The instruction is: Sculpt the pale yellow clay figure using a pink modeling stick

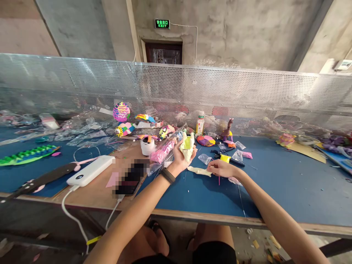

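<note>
Raised above the blue table mat, my left hand is closed round a pale yellow clay figure with upright parts and a hollow-looking, greener middle. My right hand rests low over the mat, fingers pinched on the end of a flat strip of cream clay. That strip lies on the mat between both hands. Just beyond the right hand sit a lump of bright yellow clay and dark-handled pliers. A thin pink stick shows below its fingers.
A white power bank is cabled near a phone on the left. Pink clay in a bag, a white bottle and several painted clay figures stand further back. Behind them runs a perforated metal screen. A green clay piece lies far left.
</note>
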### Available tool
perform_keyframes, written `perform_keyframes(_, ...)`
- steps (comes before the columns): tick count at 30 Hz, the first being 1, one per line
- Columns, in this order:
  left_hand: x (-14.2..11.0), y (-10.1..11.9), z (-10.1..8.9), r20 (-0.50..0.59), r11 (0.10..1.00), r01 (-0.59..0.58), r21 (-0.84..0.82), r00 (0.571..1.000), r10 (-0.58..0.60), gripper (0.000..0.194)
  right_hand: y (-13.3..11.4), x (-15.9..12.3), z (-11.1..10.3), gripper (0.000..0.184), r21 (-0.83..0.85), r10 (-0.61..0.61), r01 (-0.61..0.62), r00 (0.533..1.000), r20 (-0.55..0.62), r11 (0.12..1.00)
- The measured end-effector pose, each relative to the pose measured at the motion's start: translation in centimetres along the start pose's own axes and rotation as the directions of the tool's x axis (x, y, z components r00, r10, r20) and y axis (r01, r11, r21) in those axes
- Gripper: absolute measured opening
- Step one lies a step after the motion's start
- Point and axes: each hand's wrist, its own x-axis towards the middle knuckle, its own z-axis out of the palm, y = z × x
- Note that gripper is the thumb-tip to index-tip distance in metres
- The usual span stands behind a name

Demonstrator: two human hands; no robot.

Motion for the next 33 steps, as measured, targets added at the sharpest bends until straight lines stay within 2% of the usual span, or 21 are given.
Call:
perform_keyframes(3,-0.6,0.0,0.5,0.044,0.998,0.065,0.009,0.997,-0.065,0.029,-0.6,0.1,0.8,0.035,-0.129,-0.065,0.048,0.989,-0.13,0.99)
perform_keyframes(7,-0.9,-1.5,0.4,0.079,0.99,0.141,0.026,0.987,-0.143,0.029,-1.3,0.5,2.5,0.035,-0.037,-0.038,0.032,0.985,-0.166,0.999)
perform_keyframes(9,-1.0,-2.3,0.1,0.07,0.988,0.153,0.012,0.986,-0.154,0.03,-1.4,0.9,3.4,0.032,-0.043,-0.056,0.048,0.979,-0.197,0.998)
perform_keyframes(12,-0.7,-3.5,-0.5,0.037,0.985,0.164,0.045,0.985,-0.166,0.035,-1.4,1.4,4.1,0.019,-0.215,-0.117,0.064,0.963,-0.244,0.974)
perform_keyframes(14,-0.4,-4.2,-0.8,0.001,0.987,0.141,0.083,0.99,-0.141,0.036,-1.4,1.4,3.9,0.015,-0.323,-0.14,0.059,0.963,-0.232,0.945)
perform_keyframes(16,0.0,-4.8,-1.1,-0.03,0.989,0.096,0.109,0.995,-0.093,0.036,-1.6,0.9,3.2,0.018,-0.338,-0.159,0.094,0.972,-0.171,0.936)
perform_keyframes(18,0.4,-5.3,-1.4,-0.049,0.989,0.049,0.14,0.998,-0.042,0.036,-1.8,0.1,1.8,0.022,-0.237,-0.186,0.158,0.977,-0.103,0.959)
perform_keyframes(21,0.6,-5.5,-1.7,-0.066,0.976,0.028,0.216,0.998,-0.014,0.038,-2.3,-1.7,-1.2,0.035,0.01,-0.13,0.132,0.983,-0.128,0.991)
perform_keyframes(22,0.6,-5.5,-1.7,-0.065,0.972,0.031,0.233,0.998,-0.016,0.039,-2.3,-2.3,-2.3,0.041,0.073,-0.123,0.141,0.97,-0.209,0.987)
perform_keyframes(24,0.5,-5.5,-1.8,-0.049,0.969,0.034,0.245,0.999,-0.023,0.039,-2.5,-3.3,-4.5,0.046,0.232,-0.084,0.189,0.913,-0.4,0.954)
perform_keyframes(25,0.4,-5.5,-1.8,-0.039,0.97,0.034,0.242,0.999,-0.025,0.039,-2.5,-3.7,-5.4,0.047,0.294,-0.047,0.208,0.88,-0.473,0.933)
perform_keyframes(26,0.3,-5.4,-1.8,-0.033,0.971,0.033,0.237,0.999,-0.026,0.039,-2.6,-4.0,-6.0,0.047,0.334,-0.02,0.213,0.867,-0.498,0.918)
perform_keyframes(29,0.1,-5.2,-1.5,-0.006,0.973,0.032,0.228,0.999,-0.031,0.039,-3.2,-4.2,-6.5,0.053,0.397,-0.01,0.244,0.862,-0.507,0.885)
perform_keyframes(33,0.2,-4.6,-1.0,0.049,0.964,-0.019,0.265,0.999,0.006,0.048,-4.2,-3.5,-5.1,0.052,0.452,-0.033,0.273,0.881,-0.471,0.849)
